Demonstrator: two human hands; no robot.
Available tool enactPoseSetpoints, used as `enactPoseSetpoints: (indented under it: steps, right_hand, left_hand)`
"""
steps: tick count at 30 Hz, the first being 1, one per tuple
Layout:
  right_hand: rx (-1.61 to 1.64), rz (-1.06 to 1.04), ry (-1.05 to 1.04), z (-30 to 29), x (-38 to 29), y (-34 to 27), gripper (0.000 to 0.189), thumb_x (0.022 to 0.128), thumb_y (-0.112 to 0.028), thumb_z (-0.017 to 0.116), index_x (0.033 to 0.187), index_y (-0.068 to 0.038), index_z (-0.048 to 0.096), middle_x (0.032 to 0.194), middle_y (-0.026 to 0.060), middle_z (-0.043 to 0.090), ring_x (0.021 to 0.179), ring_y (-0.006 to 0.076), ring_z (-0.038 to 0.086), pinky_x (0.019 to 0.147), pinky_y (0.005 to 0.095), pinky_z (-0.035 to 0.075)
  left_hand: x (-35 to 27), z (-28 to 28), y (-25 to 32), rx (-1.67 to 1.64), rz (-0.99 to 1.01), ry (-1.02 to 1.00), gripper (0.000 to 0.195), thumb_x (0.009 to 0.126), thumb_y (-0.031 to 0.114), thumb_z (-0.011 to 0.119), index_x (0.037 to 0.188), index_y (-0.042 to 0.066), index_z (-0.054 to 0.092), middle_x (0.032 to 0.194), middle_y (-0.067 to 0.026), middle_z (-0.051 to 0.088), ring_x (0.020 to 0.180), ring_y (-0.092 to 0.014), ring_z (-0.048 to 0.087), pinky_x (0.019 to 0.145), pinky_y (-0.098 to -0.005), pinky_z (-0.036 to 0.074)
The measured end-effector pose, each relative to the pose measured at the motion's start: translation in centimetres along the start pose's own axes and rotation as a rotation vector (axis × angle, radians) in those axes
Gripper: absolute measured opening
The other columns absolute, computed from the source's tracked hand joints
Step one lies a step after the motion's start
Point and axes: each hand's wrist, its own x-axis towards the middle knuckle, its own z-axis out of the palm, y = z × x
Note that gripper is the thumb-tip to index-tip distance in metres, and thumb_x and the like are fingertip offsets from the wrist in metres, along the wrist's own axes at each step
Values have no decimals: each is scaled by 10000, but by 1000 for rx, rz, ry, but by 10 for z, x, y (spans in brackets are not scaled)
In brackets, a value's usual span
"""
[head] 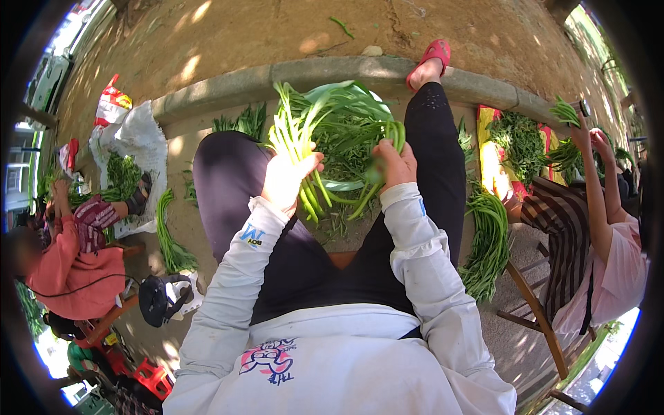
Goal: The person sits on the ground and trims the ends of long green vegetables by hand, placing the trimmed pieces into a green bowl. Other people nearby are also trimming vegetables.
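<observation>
My left hand (286,179) grips a bunch of long-stemmed leafy greens (294,127), with the pale stems poking out below the fingers. My right hand (398,165) closes around a smaller clump of green stems (397,133), some hanging down towards the middle. Between my knees, under both hands, stands a light green basin (383,106) holding loose leaves (340,142). Leaves of the held greens drape over the basin and hide part of its far side.
Bundles of greens lie on the ground left (168,233) and right (487,244). A black bag (158,301) sits at left. Seated people work with greens at left (83,275) and right (607,259). Ahead runs a concrete kerb (218,91); a wooden chair (539,316) stands right.
</observation>
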Motion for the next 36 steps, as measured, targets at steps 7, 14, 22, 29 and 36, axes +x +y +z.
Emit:
enactPoseSetpoints:
  steps: [7, 14, 22, 29, 36]
  right_hand:
    - [191, 104, -225, 14, -17, -20, 208, 812, -137, 648, 900, -71, 472, 625, -13, 457, 418, 67, 388, 372, 227, 310]
    - [-301, 57, -570, 24, -29, -14, 471, 680, -238, 796, 970, -18, 497, 772, 5, 519, 637, 73, 482, 534, 216, 418]
    - [-162, 265, -409, 14, -19, -15, 201, 769, -116, 618, 932, -25, 543, 709, -4, 517, 624, 74, 495, 501, 203, 382]
    - [-92, -103, -203, 8, -8, 4, 122, 783, -87, 558, 879, -17, 535, 745, 35, 552, 618, 103, 522, 547, 236, 437]
    - [-379, -58, -611, 26, -27, -3, 325, 738, -183, 711, 927, -7, 513, 800, 51, 578, 685, 122, 547, 630, 273, 463]
  left_hand:
    - [4, -10, -10, -30, -17, -53, 322, 804, 94, 654, 1090, 22, 524, 886, -31, 558, 787, -135, 555, 736, -277, 469]
    - [-7, 9, 2, -50, -90, -201, 307, 794, 88, 667, 1075, 31, 557, 966, -35, 585, 885, -130, 554, 805, -283, 448]
    - [-1, -2, -3, -53, -71, -131, 291, 801, 96, 663, 1058, 33, 541, 882, -13, 562, 777, -124, 551, 722, -260, 466]
    - [3, -7, -6, -42, -37, -32, 246, 825, 105, 635, 1043, 60, 531, 856, 4, 544, 750, -107, 541, 690, -247, 470]
    - [-3, 7, 4, -105, -68, -136, 295, 810, 109, 658, 1070, 39, 537, 903, -18, 565, 805, -135, 555, 738, -277, 474]
